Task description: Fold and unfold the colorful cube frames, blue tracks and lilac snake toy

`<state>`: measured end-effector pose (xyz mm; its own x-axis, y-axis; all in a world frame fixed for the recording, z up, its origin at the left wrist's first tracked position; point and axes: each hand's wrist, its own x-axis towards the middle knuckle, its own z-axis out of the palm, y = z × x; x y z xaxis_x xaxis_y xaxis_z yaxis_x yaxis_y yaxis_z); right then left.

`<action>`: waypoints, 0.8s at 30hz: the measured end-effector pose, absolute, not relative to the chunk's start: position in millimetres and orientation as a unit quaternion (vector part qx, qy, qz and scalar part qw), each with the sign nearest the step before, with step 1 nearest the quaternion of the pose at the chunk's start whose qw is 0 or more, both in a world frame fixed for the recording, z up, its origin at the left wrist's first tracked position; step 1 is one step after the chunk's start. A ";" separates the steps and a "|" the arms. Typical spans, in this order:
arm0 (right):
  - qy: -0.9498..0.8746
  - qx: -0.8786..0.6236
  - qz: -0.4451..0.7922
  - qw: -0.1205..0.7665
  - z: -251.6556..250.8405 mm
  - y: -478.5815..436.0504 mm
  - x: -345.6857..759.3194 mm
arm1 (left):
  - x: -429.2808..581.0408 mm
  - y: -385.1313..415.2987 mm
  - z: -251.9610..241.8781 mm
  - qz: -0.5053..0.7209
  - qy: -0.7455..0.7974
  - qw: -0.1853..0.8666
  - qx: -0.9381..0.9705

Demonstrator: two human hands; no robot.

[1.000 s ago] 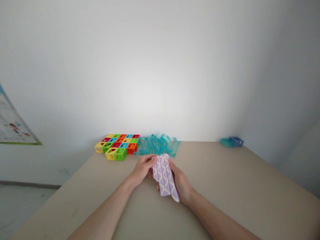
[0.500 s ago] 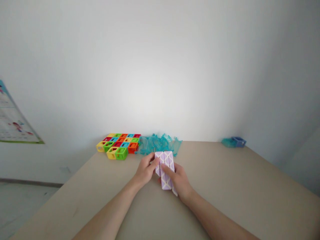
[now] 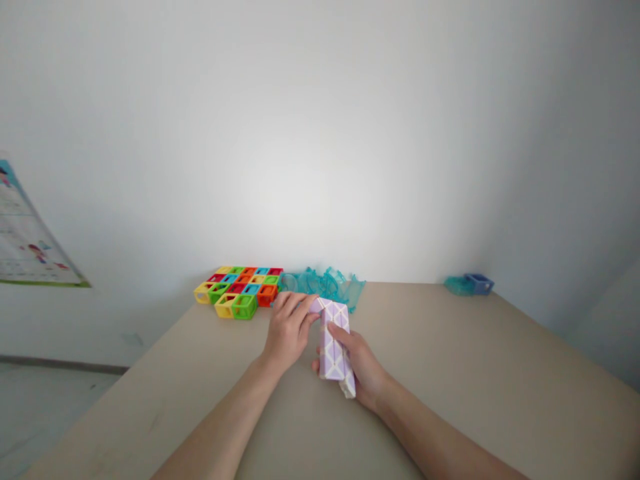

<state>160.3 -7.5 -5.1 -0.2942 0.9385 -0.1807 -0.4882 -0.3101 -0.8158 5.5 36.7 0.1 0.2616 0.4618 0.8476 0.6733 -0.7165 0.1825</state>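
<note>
A purple and white folding snake puzzle (image 3: 333, 343) sits above the beige table (image 3: 450, 373), held between both hands. My left hand (image 3: 289, 331) grips its far upper end, fingers curled over the top. My right hand (image 3: 361, 369) is wrapped round the lower part from the right, thumb across the front. The far end of the puzzle looks bent away from the rest.
A block of colourful hollow cubes (image 3: 241, 290) lies at the table's far left edge. Beside it is a heap of clear teal plastic pieces (image 3: 325, 285). A small blue and teal object (image 3: 470, 285) sits at the far right by the wall. A poster (image 3: 25, 240) hangs at left.
The puzzle went from a flat double strip to a narrower shape with its far end turned. My left hand moved up over that end; my right hand shifted lower.
</note>
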 end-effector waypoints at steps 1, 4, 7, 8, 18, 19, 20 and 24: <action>-0.328 -0.345 0.735 0.484 -4.9 -7.6 160.6 | 4.5 36.3 1.7 -0.486 -0.360 0.125 -0.787; -0.334 -0.354 0.732 0.477 -3.9 -8.4 161.7 | 1.6 34.8 6.1 -0.476 -0.356 0.166 -0.787; -0.351 -0.357 0.713 0.491 -4.1 -9.1 161.3 | 1.8 33.7 6.9 -0.500 -0.371 0.173 -0.763; -0.357 -0.359 0.699 0.505 -4.6 -9.2 160.8 | 3.3 33.8 5.9 -0.529 -0.391 0.157 -0.737; -0.479 -0.400 0.571 0.533 -7.6 -9.8 161.3 | 28.9 40.8 -6.1 -0.616 -0.330 -0.583 -0.414; -0.475 -0.405 0.570 0.534 -7.3 -9.5 161.2 | 28.7 39.9 -5.0 -0.630 -0.319 -0.570 -0.421; -0.470 -0.410 0.571 0.534 -7.1 -9.3 161.2 | 28.0 38.8 -4.1 -0.644 -0.315 -0.543 -0.437; -0.463 -0.407 0.584 0.527 -6.3 -10.1 161.0 | 24.7 35.6 -4.1 -0.663 -0.322 -0.462 -0.494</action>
